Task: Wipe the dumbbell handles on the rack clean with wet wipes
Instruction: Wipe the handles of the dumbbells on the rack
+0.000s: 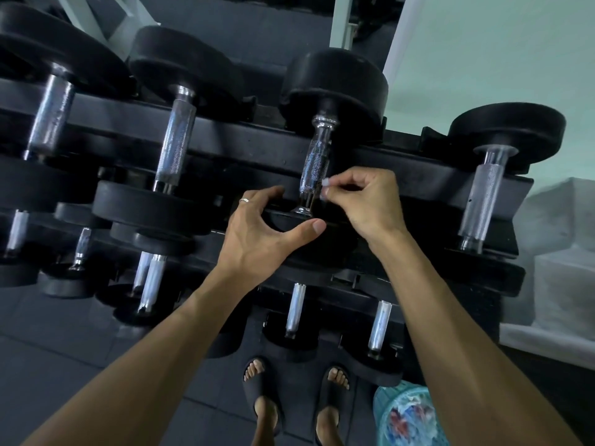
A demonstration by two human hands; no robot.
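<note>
black tiered steel rack: my left hand cups the round black dumbbell head steady, while my right hand pinches something small against its knurled chrome handle.

**Head Camera, Looking Down**

Looking forward and steeply down from head height, close over the dumbbell rack. Taking in both forearms reaching out from the bottom edge, sandalled feet on the floor below. Bending straight lines with a wide angle. Working alone, sharing nothing with any other view.
</note>
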